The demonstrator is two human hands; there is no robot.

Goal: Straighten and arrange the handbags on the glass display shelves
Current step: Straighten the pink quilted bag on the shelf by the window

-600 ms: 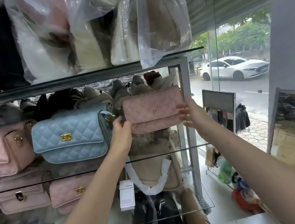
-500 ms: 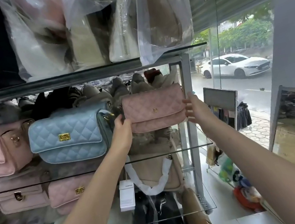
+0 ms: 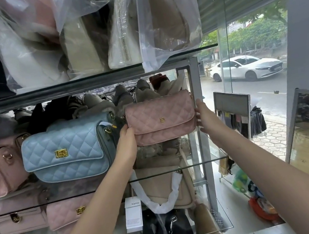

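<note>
Between both outstretched hands (image 3: pixel 126 137) (image 3: pixel 203 115), seemingly gripped: pink handbag (image 3: pixel 161 117).

I see the quilted flap bag (image 3: pixel 161 117) at the right end of the middle glass shelf (image 3: pixel 206 162), between my left hand (image 3: pixel 127 139) and right hand (image 3: pixel 204 117), hard against the metal upright (image 3: pixel 199 109). Left of it sits a second quilted bag (image 3: pixel 67 149), then another at the frame's edge. Behind them, I think, lie heaped bags. Bagged stock (image 3: pixel 94 29) fills the shelf above; a tagged bag (image 3: pixel 167 188) stands on the shelf below.
</note>
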